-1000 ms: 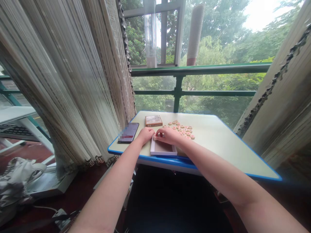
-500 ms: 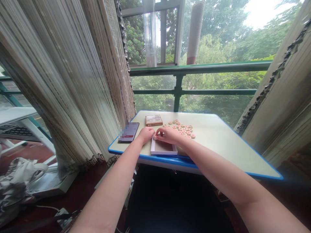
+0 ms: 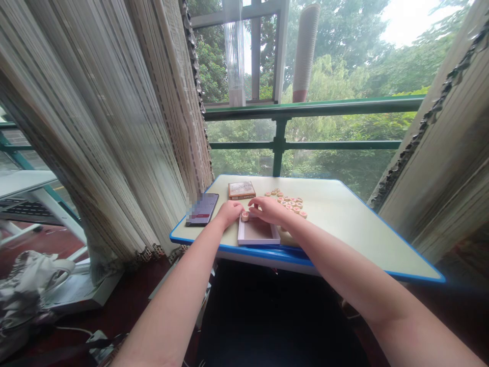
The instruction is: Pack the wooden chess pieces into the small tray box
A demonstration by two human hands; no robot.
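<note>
A shallow white box (image 3: 258, 238) lies at the near edge of the blue-rimmed table (image 3: 344, 224). One round wooden game piece (image 3: 245, 216) sits in the box's far left corner. My left hand (image 3: 229, 211) is curled against that corner and steadies the box. My right hand (image 3: 269, 208) hovers over the far side of the box, just right of the piece, with its fingers stretched out and nothing in them. A heap of several similar round pieces (image 3: 288, 203) lies on the table just beyond my right hand.
A brown printed box lid (image 3: 241, 189) lies at the back of the table, and a dark phone (image 3: 201, 208) at its left edge. String curtains hang on both sides. A green railing (image 3: 313, 108) and window stand behind. Cables and a bag lie on the floor at left.
My right hand has let go of the round piece at the box's far left corner and drawn slightly right and up. The piece now shows clear of the fingers. My left hand stayed put.
</note>
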